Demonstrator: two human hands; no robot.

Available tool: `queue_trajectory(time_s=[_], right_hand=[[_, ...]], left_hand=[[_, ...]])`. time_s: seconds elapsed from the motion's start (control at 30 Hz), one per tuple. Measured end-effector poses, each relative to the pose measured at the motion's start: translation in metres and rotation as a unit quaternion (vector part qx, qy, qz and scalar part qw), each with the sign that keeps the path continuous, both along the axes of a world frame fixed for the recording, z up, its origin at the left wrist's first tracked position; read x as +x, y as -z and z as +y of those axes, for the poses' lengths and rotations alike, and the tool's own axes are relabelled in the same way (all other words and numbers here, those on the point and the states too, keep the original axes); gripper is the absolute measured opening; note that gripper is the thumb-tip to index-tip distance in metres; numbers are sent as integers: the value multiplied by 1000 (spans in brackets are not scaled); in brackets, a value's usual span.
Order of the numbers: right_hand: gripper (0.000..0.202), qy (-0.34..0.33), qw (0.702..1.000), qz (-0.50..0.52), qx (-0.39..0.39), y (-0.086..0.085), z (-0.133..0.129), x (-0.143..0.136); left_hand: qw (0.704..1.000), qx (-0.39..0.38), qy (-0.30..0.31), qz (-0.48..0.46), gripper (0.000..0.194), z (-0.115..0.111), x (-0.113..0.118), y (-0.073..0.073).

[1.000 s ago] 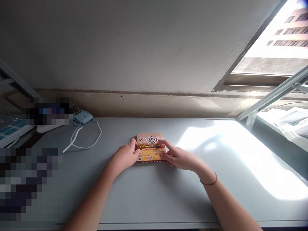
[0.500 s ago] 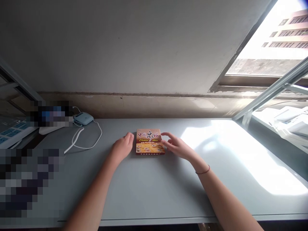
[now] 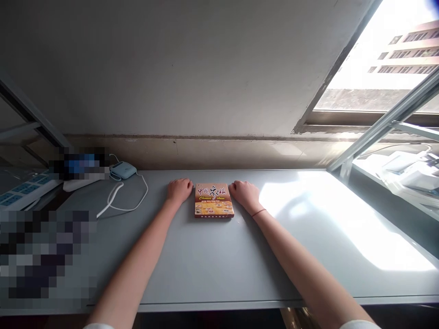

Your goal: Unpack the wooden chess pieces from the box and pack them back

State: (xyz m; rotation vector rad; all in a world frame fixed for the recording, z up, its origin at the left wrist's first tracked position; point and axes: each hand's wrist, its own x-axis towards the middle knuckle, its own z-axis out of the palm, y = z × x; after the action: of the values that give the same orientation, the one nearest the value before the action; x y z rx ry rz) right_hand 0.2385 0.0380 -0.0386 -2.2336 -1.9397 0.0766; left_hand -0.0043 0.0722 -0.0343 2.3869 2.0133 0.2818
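- Fingers [image 3: 190, 184] of the left hand [image 3: 179, 188] folded into a fist, no gap showing between tips and palm, nothing seen in the grip.
- On the right hand [image 3: 245, 194], folded much the same way, tips tucked out of sight, nothing seen held.
- Between the two fists, toward the far side of the table [image 3: 206, 265]: the chess box [image 3: 214, 201], flat, printed face up.
- Just beside the box on the left; so close on the right as to leave contact impossible to tell.
- Laid on its broad side, probably for steadiness; lettering turned upright toward the near edge, likely for easy reading from there.
- Set in shade, apart from the sunlit patch [image 3: 329, 205] on the right, perhaps sparing the cover from glare.
- Apparently rested on the table, one fist to each side, seemingly leaving the weight of the box to the tabletop alone.
- Well off to the left: a light blue device [image 3: 124, 170], with a looped white cable [image 3: 146, 194] nearby.
- Round the right wrist, a thin reddish bracelet [image 3: 259, 213].
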Motion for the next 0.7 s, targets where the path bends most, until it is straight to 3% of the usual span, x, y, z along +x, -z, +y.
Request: queue_trajectory(time_s=[0.7], right_hand=[[29,-46,994,94,26,-1,-12,15]], left_hand=[[999,21,15,-42,30,-10,-11,9]])
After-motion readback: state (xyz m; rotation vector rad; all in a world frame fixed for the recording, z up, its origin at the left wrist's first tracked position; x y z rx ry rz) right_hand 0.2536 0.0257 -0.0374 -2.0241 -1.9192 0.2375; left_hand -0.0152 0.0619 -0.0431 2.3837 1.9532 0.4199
